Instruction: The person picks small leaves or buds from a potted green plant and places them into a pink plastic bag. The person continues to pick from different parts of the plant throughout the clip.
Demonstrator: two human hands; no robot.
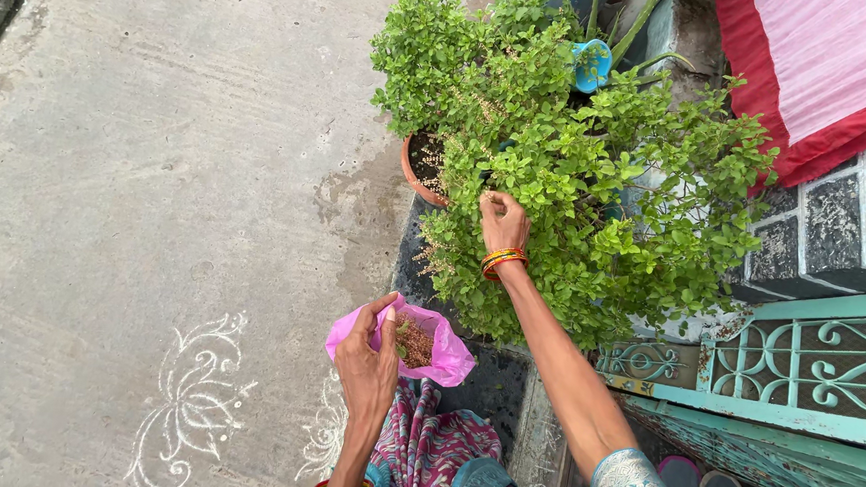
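Right hand [502,221] pinched into the leafy green plant [595,213], maybe grasping a sprig | left hand [368,362] gripped the pink bag [446,360] of brown bits, just below the plant | clay pot [415,172] beside

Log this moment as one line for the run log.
left hand: holds pink bag open | right hand: pinching in green plant | bag: brown bits inside | clay pot beside
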